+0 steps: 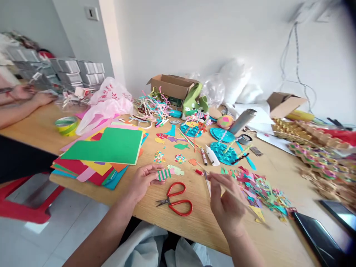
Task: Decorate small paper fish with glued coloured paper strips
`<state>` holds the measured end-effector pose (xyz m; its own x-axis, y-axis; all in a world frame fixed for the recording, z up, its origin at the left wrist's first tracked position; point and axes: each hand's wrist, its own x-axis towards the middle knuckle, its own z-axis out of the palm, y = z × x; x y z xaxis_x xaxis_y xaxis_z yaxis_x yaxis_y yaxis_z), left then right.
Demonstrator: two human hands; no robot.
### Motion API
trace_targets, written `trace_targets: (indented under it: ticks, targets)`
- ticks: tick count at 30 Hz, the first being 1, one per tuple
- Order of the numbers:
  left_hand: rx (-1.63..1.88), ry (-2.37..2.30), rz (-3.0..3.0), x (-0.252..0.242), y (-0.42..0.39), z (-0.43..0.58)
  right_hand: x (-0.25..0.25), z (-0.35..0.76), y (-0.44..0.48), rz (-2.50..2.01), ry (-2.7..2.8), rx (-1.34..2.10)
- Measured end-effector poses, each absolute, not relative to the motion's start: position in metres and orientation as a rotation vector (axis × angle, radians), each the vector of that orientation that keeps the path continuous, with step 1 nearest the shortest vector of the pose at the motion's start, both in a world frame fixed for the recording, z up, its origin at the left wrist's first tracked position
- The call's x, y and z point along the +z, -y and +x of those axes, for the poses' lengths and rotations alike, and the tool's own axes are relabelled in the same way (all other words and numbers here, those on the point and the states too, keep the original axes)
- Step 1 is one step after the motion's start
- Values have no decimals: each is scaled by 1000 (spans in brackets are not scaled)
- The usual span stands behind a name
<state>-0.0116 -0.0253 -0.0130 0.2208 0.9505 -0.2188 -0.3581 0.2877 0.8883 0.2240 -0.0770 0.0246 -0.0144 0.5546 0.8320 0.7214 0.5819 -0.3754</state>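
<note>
My left hand (143, 181) is closed on a small paper cutout (164, 174) with green and pink stripes, held just over the table. A thin wooden stick (239, 198) sits in my right hand (226, 202), its fingers pinched round it and its tip pointing to the left. Between the hands and nearer me lie red-handled scissors (178, 200) with parted blades. A pale green fish cutout (178, 171) rests just beyond the striped piece. Small orange paper (192, 161), a red cap (199, 172), a marker (204, 156) and a white glue bottle (212, 155) lie farther back.
Coloured paper sheets (111, 144) are stacked at the left, near green tape (66, 126). Paper scraps (264, 189) and a phone (317, 235) lie at the right. Behind are blue discs (224, 152), a steel flask (243, 121) and a cardboard box (172, 86). Another person's hands (41, 97) rest at far left.
</note>
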Motion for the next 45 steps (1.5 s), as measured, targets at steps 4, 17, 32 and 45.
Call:
trace_targets:
  ticks: [4, 17, 32, 45]
  targets:
    - [1068, -922, 805, -10, 26, -11, 6, 248, 98, -1150, 2189, -187]
    - [1118, -932, 773, -8, 25, -12, -9, 301, 117, -1826, 1851, -43]
    - [1111, -909, 843, -19, 22, -17, -23, 303, 205, -1977, 2136, -234]
    - [1144, -901, 782, -14, 22, -14, -31, 321, 248, -1688, 2268, -343]
